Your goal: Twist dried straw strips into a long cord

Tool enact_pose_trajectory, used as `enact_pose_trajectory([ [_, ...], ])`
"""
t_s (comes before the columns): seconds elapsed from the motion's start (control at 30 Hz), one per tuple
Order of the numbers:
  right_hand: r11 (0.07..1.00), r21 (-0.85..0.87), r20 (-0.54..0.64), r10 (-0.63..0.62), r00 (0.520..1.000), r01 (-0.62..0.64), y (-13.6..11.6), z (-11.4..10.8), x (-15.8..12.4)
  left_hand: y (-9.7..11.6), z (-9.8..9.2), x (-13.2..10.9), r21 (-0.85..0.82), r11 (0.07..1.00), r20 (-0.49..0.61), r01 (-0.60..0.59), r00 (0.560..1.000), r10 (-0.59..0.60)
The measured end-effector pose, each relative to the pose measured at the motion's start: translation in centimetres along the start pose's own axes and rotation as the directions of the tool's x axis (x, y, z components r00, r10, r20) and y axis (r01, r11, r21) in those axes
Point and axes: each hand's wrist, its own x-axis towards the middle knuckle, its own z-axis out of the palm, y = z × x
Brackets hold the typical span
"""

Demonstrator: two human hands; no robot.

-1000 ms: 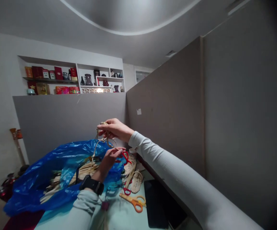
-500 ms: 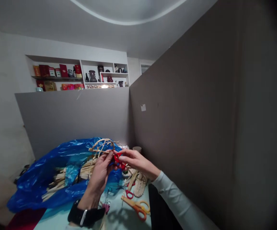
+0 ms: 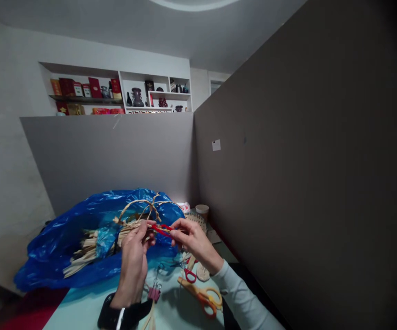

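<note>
A narrow red piece point(image 3: 162, 229), cord-like with paler strands along it, is stretched between my hands; its exact kind is unclear. My left hand point(image 3: 135, 240) pinches its left end, thumb and fingers pressed together. At the right end, my right hand point(image 3: 191, 238) grips it between thumb and fingertips. Thin tan straw strands point(image 3: 137, 201) curl in open loops just above my left hand and seem joined to the red piece. Behind my left hand, a bundle of pale straw point(image 3: 85, 254) lies in a blue plastic bag point(image 3: 47, 252).
Orange scissors point(image 3: 203, 295) and a red scissor handle point(image 3: 190, 275) lie on the pale green tabletop point(image 3: 85, 307). A pink binder clip point(image 3: 154, 294) grips straw strips near the front. A cup point(image 3: 202, 211) and a woven basket point(image 3: 196, 221) stand behind, beside the grey partition point(image 3: 270, 160).
My hands have moved apart, drawing the red piece out from a bunched shape into a longer strip. The straw loops have shifted and spread. The view has tilted down slightly.
</note>
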Motion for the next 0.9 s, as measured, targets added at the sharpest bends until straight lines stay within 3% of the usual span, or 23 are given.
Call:
enact_pose_trajectory([
  [0.23,0.997,-0.077,0.014,-0.012,1.0,0.013,-0.6,0.5,0.1,0.8,-0.5,0.2,-0.007,0.999,-0.129,-0.051,0.99,0.05],
  [0.33,0.991,-0.135,0.004,-0.012,1.0,0.012,-0.9,0.3,0.1,1.1,-0.5,-0.1,-0.029,0.997,-0.151,-0.066,0.987,0.061],
  [0.43,0.991,-0.132,0.068,0.035,0.997,-0.026,-1.1,-0.4,0.0,1.3,-0.5,-0.6,-0.039,0.996,-0.151,-0.08,0.986,0.073],
  [0.6,0.995,-0.094,0.21,0.003,0.978,0.017,-1.9,-2.2,-0.1,1.7,-0.6,-1.1,0.019,0.998,-0.083,-0.056,0.995,0.057],
  [0.73,0.979,-0.151,0.178,-0.109,0.978,0.137,-2.8,-2.3,-0.3,1.5,0.2,-1.7,0.092,0.995,0.04,-0.039,0.999,0.036],
  [0.9,0.967,-0.204,0.106,-0.133,0.985,0.152,-2.7,0.1,-0.9,1.1,1.5,-2.7,0.151,0.984,0.154,-0.095,0.986,0.072],
])
